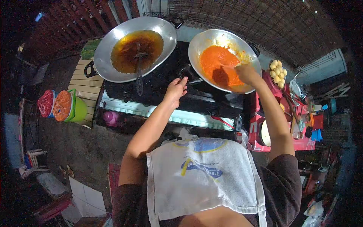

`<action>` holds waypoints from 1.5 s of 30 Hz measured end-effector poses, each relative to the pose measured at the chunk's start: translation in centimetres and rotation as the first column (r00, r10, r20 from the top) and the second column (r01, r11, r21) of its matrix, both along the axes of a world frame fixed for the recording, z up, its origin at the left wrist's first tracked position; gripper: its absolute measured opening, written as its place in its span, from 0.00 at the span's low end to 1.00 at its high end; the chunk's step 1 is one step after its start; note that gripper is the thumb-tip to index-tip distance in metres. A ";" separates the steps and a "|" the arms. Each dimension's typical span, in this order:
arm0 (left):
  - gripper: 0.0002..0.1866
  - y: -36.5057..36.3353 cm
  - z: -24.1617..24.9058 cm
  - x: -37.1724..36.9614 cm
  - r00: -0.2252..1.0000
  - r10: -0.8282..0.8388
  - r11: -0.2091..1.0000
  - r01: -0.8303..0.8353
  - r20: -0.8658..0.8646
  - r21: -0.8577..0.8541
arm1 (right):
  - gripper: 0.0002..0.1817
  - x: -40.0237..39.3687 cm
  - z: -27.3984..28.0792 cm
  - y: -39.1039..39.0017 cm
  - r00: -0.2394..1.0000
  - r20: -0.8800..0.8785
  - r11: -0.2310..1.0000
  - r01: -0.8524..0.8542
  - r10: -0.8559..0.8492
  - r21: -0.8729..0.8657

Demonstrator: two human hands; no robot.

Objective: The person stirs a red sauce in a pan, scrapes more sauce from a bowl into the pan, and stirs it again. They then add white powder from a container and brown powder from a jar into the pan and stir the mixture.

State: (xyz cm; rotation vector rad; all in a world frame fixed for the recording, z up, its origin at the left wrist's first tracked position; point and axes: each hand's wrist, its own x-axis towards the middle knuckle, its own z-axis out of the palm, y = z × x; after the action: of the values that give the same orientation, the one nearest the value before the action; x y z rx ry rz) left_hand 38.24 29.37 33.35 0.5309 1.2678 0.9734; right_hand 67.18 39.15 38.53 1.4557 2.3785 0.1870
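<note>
My left hand (177, 90) is closed at the black side handle (186, 72) of the right-hand wok (193, 51), its fingers curled at the handle's near edge. Thick orange-red sauce (215, 56) fills this wok's bottom and smears its far wall. Over the sauce, my right hand (247, 74) is closed round a stirring utensil (227, 66); motion blurs both, and the utensil's kind cannot be made out. To the left, a larger wok (103, 56) contains brown-gold oil (124, 45), with a slotted spatula (139, 72) resting in it and over its rim.
Both woks stand on a black stove (159, 89). Several peeled eggs or pale round items (278, 72) sit beyond the right wok, near a red-covered table (257, 126) with bowls and jars. At left are a slatted wooden bench (81, 77) and a green bucket (77, 109).
</note>
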 end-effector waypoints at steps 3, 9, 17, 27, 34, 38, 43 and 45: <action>0.10 -0.1 0.5 0.0 1.000 -0.002 1.000 0.002 -0.010 0.030 | 0.14 2.6 4.6 -0.9 0.955 -0.280 0.991 -0.116 0.094 -0.065; 0.11 0.1 -0.1 -0.1 1.000 -0.022 0.999 0.022 0.014 0.043 | 0.14 1.5 12.4 -2.5 0.987 0.117 0.920 0.149 -0.114 -0.363; 0.11 0.1 0.0 -0.3 1.000 -0.019 0.999 0.019 0.000 0.045 | 0.13 2.4 7.8 2.6 0.938 -0.233 0.963 0.226 -0.256 -0.148; 0.13 0.2 -0.2 -0.4 0.997 -0.052 0.996 0.057 -0.060 0.073 | 0.10 2.3 6.5 -0.5 0.952 -0.297 0.997 0.062 -0.075 -0.053; 0.14 0.1 0.0 -0.1 0.992 -0.040 0.996 0.049 -0.117 0.077 | 0.09 1.1 0.2 0.6 0.997 0.008 0.994 0.079 -0.080 0.071; 0.13 0.1 0.1 -0.2 0.992 -0.048 0.994 0.058 -0.117 0.087 | 0.09 1.7 6.0 -1.0 0.970 -0.221 0.993 0.090 -0.105 -0.077; 0.13 0.1 0.0 0.0 0.990 -0.044 0.993 0.058 -0.136 0.104 | 0.13 1.2 2.5 3.2 0.982 -0.152 0.994 0.107 -0.110 -0.031; 0.11 0.2 0.0 -0.2 0.992 -0.058 0.994 0.068 -0.113 0.087 | 0.13 0.3 3.2 1.1 0.972 -0.206 0.992 0.095 -0.110 -0.080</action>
State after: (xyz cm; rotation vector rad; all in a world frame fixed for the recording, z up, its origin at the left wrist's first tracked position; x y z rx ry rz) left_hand 38.02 29.54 33.39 0.6995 1.3015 0.9623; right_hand 67.43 40.24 41.72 1.6322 2.4362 -0.0799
